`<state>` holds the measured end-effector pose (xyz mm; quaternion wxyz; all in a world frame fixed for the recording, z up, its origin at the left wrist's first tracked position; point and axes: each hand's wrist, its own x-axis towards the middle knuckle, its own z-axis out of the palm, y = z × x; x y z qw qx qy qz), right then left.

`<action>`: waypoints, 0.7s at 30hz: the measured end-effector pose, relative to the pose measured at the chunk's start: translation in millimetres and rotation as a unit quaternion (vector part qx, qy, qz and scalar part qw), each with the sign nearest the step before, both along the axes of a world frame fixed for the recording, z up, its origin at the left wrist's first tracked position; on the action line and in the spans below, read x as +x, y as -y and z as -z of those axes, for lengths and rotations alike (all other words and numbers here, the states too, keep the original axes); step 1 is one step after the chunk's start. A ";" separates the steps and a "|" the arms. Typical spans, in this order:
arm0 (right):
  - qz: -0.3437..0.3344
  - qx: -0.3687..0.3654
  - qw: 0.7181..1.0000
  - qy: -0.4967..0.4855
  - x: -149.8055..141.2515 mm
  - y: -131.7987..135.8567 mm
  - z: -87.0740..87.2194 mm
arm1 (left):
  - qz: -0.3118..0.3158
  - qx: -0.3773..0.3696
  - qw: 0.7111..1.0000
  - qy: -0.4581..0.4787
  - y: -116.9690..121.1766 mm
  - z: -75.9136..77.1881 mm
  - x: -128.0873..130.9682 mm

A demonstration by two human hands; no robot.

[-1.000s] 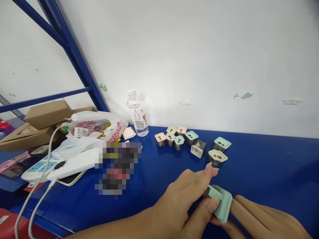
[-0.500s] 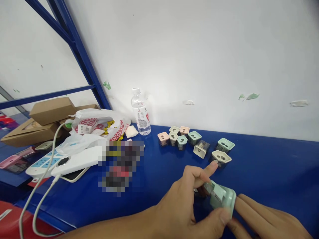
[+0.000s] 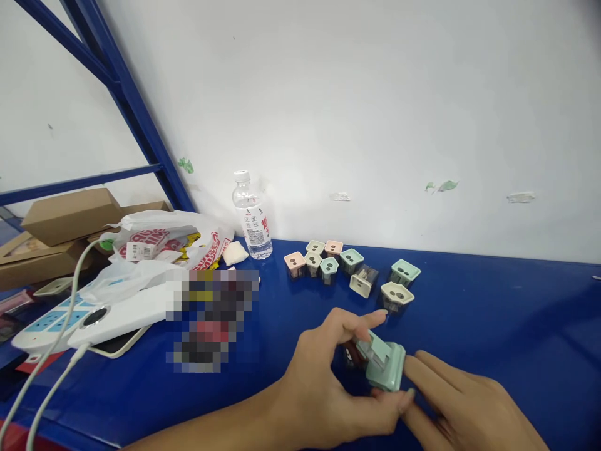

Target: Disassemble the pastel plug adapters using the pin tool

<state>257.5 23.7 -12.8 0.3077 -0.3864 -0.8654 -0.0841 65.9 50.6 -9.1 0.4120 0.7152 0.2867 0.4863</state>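
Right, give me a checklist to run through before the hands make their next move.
1. Left hand on the mint-green piece: ok, fingers at its upper left.
2. Right hand on it too: ok, at its right side.
3. Held piece fully closed: cannot tell, fingers hide part of it.
4. Left fingertip clear of the nearest cream-topped sharpener: cannot tell, they look very close.
5. All sharpeners on the table upright: not ok, one cream-topped one lies tipped over.
6. Bottle standing, cap on: ok.
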 end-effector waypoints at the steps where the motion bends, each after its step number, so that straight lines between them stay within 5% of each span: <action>1: 0.006 0.006 1.000 -0.001 -0.5 -0.9 -1.8 | -0.010 -0.005 1.000 0.007 -1.8 -1.1 -0.3; 12: 0.038 0.004 0.999 -0.005 2.9 -2.8 -6.1 | 0.001 -0.009 0.997 0.075 -11.8 -1.7 -3.3; 21: 0.040 -0.119 0.991 -0.039 11.9 -4.0 -17.1 | -0.028 0.100 0.994 -0.024 -22.2 -9.2 -9.6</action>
